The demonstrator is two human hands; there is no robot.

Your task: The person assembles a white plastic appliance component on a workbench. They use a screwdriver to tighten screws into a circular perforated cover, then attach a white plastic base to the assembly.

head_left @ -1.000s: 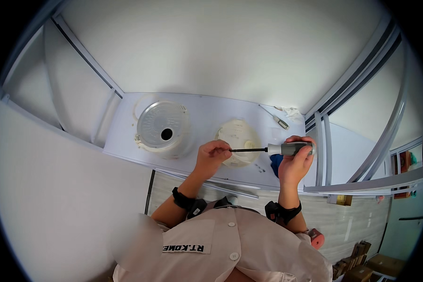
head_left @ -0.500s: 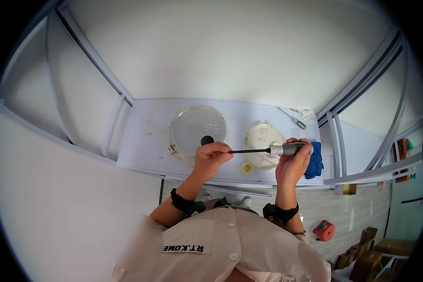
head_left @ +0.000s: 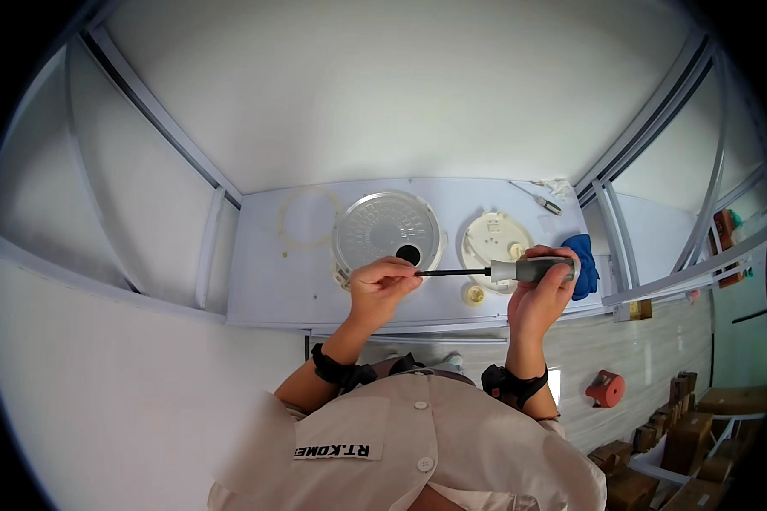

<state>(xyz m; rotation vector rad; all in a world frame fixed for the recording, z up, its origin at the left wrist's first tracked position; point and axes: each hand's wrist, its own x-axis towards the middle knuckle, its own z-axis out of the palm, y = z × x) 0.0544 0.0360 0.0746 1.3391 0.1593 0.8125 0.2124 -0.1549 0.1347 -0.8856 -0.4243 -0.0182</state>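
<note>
My right hand [head_left: 539,294] is wrapped round the grey handle of a screwdriver [head_left: 456,272], held level above the table. At the other end, my left hand [head_left: 381,285] pinches the tip of its dark shaft between thumb and fingers; whether a small part is in that pinch is hidden. Below and beyond my left hand lies a round silver metal lid [head_left: 387,223] with a black round spot near its front edge. A cream plastic cover [head_left: 486,234] lies beyond the shaft, partly hidden by my right hand.
A small yellowish cup-like part [head_left: 473,295] stands near the table's front edge. At the right lie a blue cloth [head_left: 585,266] and a second screwdriver [head_left: 539,199]. A thin pale ring [head_left: 283,223] rests at the left. Metal frame posts [head_left: 614,230] flank the table [head_left: 268,285].
The view has shifted, so the table and its things appear farther right. Both hands keep their hold on the screwdriver, the right hand having moved slightly right.
</note>
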